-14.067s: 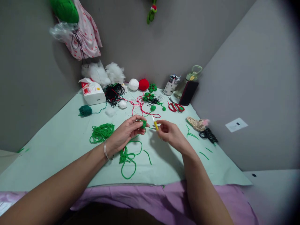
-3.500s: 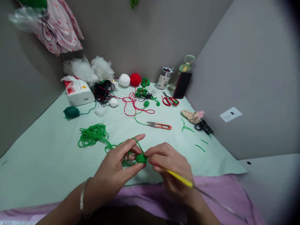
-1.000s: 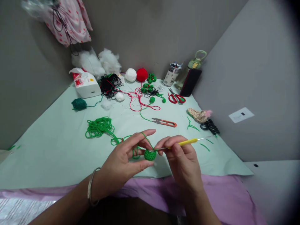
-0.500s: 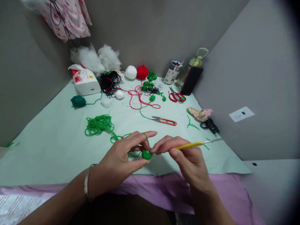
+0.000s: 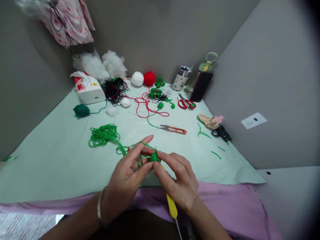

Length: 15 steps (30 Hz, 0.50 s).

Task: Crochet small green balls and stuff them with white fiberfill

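Between my two hands is a small green crocheted piece (image 5: 155, 157). My left hand (image 5: 132, 163) pinches it from the left, with green yarn running over the raised index finger. My right hand (image 5: 177, 176) is closed on a crochet hook (image 5: 171, 205) whose yellow handle points down toward me; its thin metal tip rises beside the piece. The right thumb and index fingertips touch the piece's right side. From the left hand the yarn trails to a loose heap of green yarn (image 5: 103, 135) on the table.
Orange thread snips (image 5: 173, 129) lie just beyond my hands. Red-handled scissors (image 5: 186, 103), a phone (image 5: 201, 87) and a bottle (image 5: 197, 76) stand or lie at the back right. A tissue pack (image 5: 88, 88), black yarn (image 5: 115, 90) and a red yarn ball (image 5: 149, 78) are at the back.
My right hand has turned, swinging the crochet hook from pointing right to pointing down toward me. Its fingertips have come onto the green piece. The left index finger is raised more.
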Each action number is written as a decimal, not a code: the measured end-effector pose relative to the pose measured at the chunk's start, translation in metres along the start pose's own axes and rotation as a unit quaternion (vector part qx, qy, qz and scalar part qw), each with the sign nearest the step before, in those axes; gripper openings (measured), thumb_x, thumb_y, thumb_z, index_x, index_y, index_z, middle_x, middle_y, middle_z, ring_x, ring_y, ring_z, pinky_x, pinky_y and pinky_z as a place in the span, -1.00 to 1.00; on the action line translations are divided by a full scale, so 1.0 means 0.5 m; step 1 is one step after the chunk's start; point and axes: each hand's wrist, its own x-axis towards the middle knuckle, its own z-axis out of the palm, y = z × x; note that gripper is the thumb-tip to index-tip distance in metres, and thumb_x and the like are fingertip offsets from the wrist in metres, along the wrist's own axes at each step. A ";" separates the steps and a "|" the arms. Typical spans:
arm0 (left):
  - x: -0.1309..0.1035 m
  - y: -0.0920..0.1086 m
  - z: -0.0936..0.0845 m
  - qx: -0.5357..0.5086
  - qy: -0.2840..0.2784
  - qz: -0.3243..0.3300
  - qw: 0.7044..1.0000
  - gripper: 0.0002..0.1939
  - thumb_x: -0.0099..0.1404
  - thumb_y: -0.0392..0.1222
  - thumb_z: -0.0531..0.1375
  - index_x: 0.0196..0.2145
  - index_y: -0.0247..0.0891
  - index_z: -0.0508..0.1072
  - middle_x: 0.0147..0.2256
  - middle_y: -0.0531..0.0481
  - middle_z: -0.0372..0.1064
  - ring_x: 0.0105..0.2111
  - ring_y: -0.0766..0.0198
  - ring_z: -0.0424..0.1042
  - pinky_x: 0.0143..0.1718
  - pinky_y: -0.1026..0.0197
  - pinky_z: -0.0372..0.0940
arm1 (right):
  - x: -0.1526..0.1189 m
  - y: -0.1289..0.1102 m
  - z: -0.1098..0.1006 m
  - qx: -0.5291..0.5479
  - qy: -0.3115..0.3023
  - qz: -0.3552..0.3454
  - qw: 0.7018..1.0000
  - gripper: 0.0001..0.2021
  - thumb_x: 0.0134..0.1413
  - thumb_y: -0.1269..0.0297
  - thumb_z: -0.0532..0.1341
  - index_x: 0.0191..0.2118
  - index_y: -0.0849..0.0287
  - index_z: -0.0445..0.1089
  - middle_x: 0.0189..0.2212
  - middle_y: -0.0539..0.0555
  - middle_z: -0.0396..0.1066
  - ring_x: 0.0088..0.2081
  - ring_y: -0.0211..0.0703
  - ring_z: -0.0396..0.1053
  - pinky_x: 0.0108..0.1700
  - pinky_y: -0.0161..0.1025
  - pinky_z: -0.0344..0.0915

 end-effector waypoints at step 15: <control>0.031 0.024 -0.025 -0.116 -0.117 -0.132 0.978 -0.23 0.13 -0.14 0.52 0.28 -0.22 0.46 -0.22 0.01 0.38 -0.18 0.24 0.36 -0.06 0.21 0.28 | 0.005 0.023 -0.036 0.418 0.006 0.234 0.877 -0.69 0.38 0.46 0.22 0.08 -0.04 0.58 -0.12 0.10 0.66 -0.14 -0.04 0.60 -0.15 -0.04 0.57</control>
